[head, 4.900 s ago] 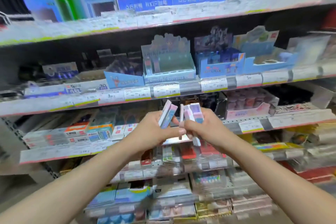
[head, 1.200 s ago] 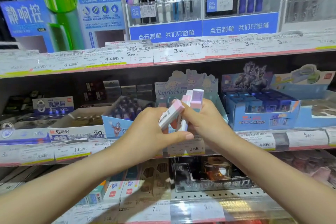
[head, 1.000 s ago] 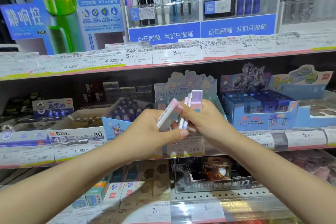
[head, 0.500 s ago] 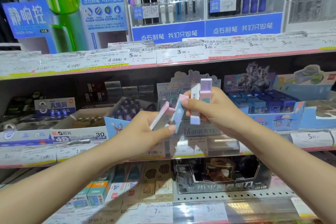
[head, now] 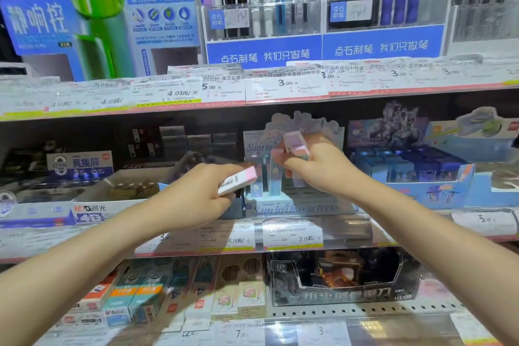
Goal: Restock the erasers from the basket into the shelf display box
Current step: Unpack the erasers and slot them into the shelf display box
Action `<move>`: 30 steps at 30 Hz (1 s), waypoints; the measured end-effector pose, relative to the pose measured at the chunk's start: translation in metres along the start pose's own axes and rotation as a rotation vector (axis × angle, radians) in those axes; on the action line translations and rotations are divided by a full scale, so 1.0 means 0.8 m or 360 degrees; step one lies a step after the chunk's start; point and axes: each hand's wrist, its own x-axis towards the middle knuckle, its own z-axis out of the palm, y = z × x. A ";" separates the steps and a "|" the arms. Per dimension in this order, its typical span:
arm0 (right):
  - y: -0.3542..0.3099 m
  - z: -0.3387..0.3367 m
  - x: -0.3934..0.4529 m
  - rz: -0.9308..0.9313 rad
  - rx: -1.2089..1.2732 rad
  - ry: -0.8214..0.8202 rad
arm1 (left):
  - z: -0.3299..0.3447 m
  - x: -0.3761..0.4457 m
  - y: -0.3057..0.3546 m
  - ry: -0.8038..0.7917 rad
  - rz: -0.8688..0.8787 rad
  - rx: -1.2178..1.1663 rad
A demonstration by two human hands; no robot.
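A pale blue display box with cartoon figures on its tall back card stands on the middle shelf. My left hand grips a pink and white eraser, barcode side up, just left of the box front. My right hand is shut on a pink and lilac eraser above the box opening. One blue eraser stands upright inside the box below my right fingers. No basket is in view.
A darker blue display box sits right of the pale one, and open cardboard boxes sit left. Price labels line the shelf edge. Pen racks fill the shelf above, and eraser packs the one below.
My hands have separated and moved forward to the pale blue box. The left hand now holds a single eraser turned flat. A blue eraser now stands in the box.
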 end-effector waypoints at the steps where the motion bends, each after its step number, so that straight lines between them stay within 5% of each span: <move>1: 0.001 0.003 0.000 -0.0002 -0.0037 -0.0019 | -0.001 0.000 0.000 -0.0015 0.0008 -0.0010; 17: 0.016 0.015 -0.023 -0.0325 -0.0003 0.0014 | -0.010 0.005 -0.001 -0.0108 0.0043 -0.0087; 23: 0.009 0.001 -0.022 -0.0049 0.0220 -0.0139 | -0.010 0.004 0.001 -0.0116 0.0023 -0.0095; 30: -0.004 -0.007 -0.038 0.0034 0.0816 -0.0180 | 0.007 -0.010 0.016 0.0360 0.0054 -0.0258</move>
